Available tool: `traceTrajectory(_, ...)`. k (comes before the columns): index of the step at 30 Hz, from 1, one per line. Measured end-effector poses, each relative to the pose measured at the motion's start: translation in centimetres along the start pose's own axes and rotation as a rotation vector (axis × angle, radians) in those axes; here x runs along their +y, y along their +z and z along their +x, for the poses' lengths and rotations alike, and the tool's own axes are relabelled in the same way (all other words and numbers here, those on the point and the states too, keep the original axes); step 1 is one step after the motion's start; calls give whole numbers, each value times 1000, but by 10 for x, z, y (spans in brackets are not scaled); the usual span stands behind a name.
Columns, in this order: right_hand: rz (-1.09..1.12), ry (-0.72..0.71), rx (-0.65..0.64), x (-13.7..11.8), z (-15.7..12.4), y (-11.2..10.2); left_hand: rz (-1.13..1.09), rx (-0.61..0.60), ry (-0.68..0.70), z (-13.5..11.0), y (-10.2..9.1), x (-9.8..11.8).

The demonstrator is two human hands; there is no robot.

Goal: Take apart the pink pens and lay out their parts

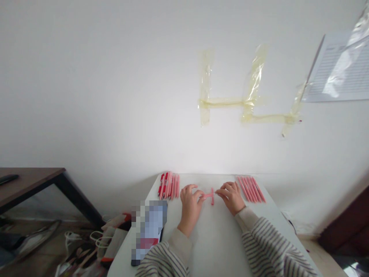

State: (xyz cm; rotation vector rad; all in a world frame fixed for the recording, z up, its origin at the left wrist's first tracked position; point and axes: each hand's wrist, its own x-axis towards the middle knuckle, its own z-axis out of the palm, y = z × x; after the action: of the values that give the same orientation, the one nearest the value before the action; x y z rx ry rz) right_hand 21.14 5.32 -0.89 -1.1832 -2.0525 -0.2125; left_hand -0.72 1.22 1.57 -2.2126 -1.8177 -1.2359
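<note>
Between my hands on the white table is a short pink pen piece (212, 201), lying lengthwise away from me. My left hand (190, 206) is closed in a pinch on another pink pen part (208, 195), whose end meets or crosses the first piece; I cannot tell if they are joined. On the other side, my right hand (230, 197) has its thumb and fingertips pressed together close to the pink piece. Whatever small thing those fingertips hold is too small to make out.
Several pink and red pens (169, 185) lie in a row at the table's back left. Several pink pen pieces (250, 189) are lined up at the right. A blurred flat object (151, 227) lies by the left edge. The wall (115, 96) rises directly behind the table.
</note>
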Motion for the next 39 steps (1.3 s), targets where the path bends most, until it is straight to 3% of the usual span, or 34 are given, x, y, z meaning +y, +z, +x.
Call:
traceTrajectory(20,28,45,-70,-9,1,-2,-38,-10,-24,1,-1,0)
traceTrajectory(39,-44,89,-11,5,0,-3,-58,50,-104,2,2,-4)
